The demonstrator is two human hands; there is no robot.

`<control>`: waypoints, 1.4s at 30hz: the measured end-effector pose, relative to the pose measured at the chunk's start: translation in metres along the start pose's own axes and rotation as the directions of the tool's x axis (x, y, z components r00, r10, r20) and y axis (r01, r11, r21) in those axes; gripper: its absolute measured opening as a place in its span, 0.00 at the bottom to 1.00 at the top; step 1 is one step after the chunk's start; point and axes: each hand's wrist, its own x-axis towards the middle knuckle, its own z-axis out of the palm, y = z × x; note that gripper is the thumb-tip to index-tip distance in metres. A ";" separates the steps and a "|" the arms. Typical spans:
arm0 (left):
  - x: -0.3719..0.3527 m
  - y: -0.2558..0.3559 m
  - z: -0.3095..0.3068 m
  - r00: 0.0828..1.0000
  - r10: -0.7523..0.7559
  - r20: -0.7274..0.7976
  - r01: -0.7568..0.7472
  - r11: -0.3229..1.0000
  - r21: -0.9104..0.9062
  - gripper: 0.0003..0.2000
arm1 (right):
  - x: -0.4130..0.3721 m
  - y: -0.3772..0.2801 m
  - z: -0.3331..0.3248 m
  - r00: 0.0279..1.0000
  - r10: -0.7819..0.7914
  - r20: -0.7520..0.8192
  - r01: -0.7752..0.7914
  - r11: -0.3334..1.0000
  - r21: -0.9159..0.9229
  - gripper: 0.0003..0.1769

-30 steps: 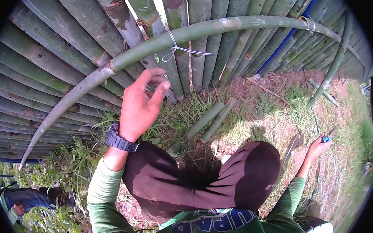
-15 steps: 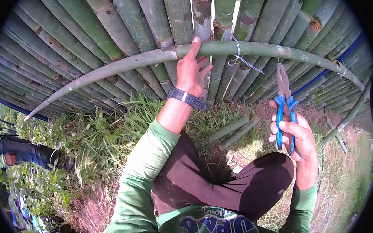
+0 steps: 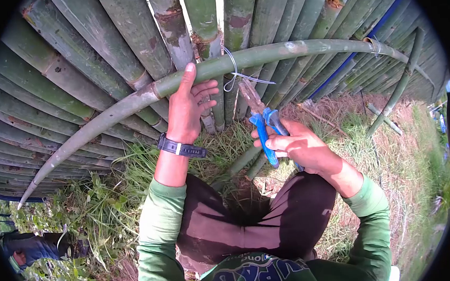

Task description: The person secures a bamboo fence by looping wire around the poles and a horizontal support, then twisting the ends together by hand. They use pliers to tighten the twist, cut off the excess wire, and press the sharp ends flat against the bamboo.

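A long green bamboo pole [image 3: 175,83] runs crosswise over a row of upright bamboo poles. My left hand [image 3: 184,109] is at its underside, thumb laid up against it and fingers stretched out to the right below, apart. Around the crosswise pole goes a loop of thin wire [image 3: 234,62], its loose ends sticking out below and to the right. Blue-handled pliers [image 3: 265,120] are in my right hand [image 3: 300,146], fingers around the grips. Their jaw tips point up at the wire, right by its crossing ends.
Cut bamboo pieces [image 3: 244,162] lie on the grass between my knees and the row. Another wire tie [image 3: 374,46] and a slanting pole [image 3: 404,80] are at the right. At the far left, another person's leg [image 3: 41,247] shows. A blue line [image 3: 334,72] runs across the upright poles.
My right hand has brought the pliers leftward to the wire ends. The view has shifted to the right. My left hand stays at the crosswise pole.
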 end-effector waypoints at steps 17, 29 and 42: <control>0.006 -0.011 -0.003 0.999 0.048 0.015 -0.048 0.999 0.010 0.29 | 0.018 0.002 0.016 0.970 -0.141 -0.200 0.086 0.962 -0.259 0.17; 0.002 -0.010 -0.006 0.999 0.046 0.008 -0.046 0.999 0.014 0.30 | 0.030 0.015 0.018 0.942 -0.176 -0.286 0.041 0.906 -0.420 0.18; -0.046 0.006 -0.004 0.942 -0.199 0.271 0.046 0.875 0.482 0.36 | 0.027 0.022 0.048 0.939 -0.062 0.338 -0.276 0.448 0.850 0.26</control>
